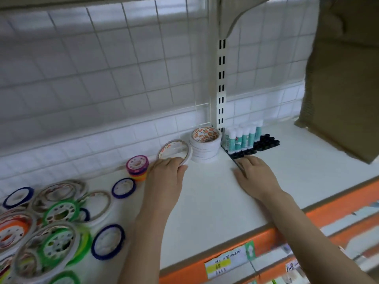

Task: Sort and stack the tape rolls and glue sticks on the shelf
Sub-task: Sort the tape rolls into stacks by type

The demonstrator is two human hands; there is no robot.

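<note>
On the shelf [205, 191], left hand [166, 173] (tilted) grips tape roll [174, 150] — right hand [254, 173] flat.

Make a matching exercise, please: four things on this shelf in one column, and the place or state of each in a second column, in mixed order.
Things
1. white tape roll
2. white tape stack
3. glue sticks
4. right hand

Places or states
A. standing upright in a black tray
B. tilted, gripped by the left hand
C. resting on the shelf beside the tray's edge
D. piled beside the slotted upright post

Pairs: 1-B, 2-D, 3-A, 4-C
</note>
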